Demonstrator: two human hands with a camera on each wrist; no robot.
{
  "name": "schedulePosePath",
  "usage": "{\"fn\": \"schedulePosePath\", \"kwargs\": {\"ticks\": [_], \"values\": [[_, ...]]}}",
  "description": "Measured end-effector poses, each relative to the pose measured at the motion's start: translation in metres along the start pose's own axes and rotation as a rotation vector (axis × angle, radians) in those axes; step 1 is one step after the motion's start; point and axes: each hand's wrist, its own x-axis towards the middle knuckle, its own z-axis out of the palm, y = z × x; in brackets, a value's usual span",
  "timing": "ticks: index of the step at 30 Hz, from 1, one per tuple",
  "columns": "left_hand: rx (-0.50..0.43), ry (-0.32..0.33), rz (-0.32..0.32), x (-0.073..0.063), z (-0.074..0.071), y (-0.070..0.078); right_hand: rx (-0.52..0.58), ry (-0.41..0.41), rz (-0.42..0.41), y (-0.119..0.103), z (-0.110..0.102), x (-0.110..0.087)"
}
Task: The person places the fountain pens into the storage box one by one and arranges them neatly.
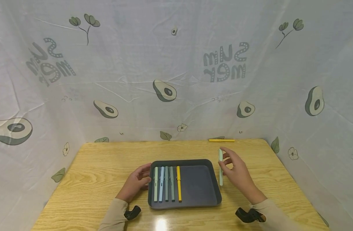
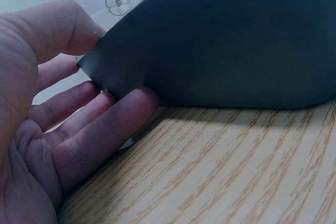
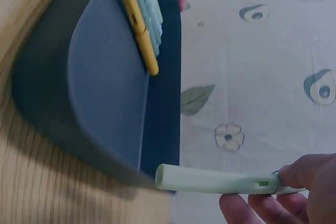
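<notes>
My right hand (image 1: 234,168) pinches a pale green pen (image 1: 221,173) just off the tray's right side. In the right wrist view the pen (image 3: 210,179) points its blunt end toward the tray, with a small window slot showing near the fingers. The dark grey tray (image 1: 198,206) lies on the table. At its left wall rests my left hand (image 1: 136,181), the thumb close to the rim and fingertips against the outside. Inside the tray's left half stand side by side a light green pen (image 1: 155,186), a light blue pen (image 1: 161,186), two grey-green pens (image 1: 166,184) and a yellow pen (image 1: 179,184).
Another yellow pen (image 1: 221,140) lies along the table's far edge, to the right. A patterned white cloth (image 1: 130,64) hangs behind and at both sides of the wooden table (image 1: 101,170). Each wrist wears a black mount (image 1: 132,212).
</notes>
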Motion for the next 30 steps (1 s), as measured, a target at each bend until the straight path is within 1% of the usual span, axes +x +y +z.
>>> {"fn": "schedulePosePath", "kwargs": {"ticks": [2,6,12,15,17,20,23,28,30], "values": [[0.002,0.0,0.001,0.0,0.0,0.0,0.038,-0.008,0.011,-0.003,0.006,0.0],[0.003,-0.003,0.008,0.0,0.0,0.0,0.124,-0.052,0.075,-0.009,0.018,0.0],[0.002,0.001,0.001,-0.001,0.001,0.001,0.235,-0.146,0.219,-0.016,0.039,0.003],[0.005,0.003,0.0,0.0,0.001,0.001,0.265,-0.191,0.274,-0.02,0.051,0.005],[0.009,0.003,0.001,0.0,0.0,0.001,0.269,-0.214,0.282,-0.022,0.061,0.006],[0.009,-0.003,0.007,0.001,0.0,0.0,0.263,-0.231,0.283,-0.024,0.076,0.006],[0.004,-0.007,0.005,0.002,-0.001,-0.001,0.222,-0.258,0.266,-0.026,0.088,0.008],[-0.003,-0.003,0.001,0.001,0.0,-0.001,0.083,-0.306,0.226,-0.032,0.102,0.013],[-0.008,-0.004,0.002,0.0,0.0,-0.001,0.049,-0.329,0.218,-0.034,0.105,0.015]]}}
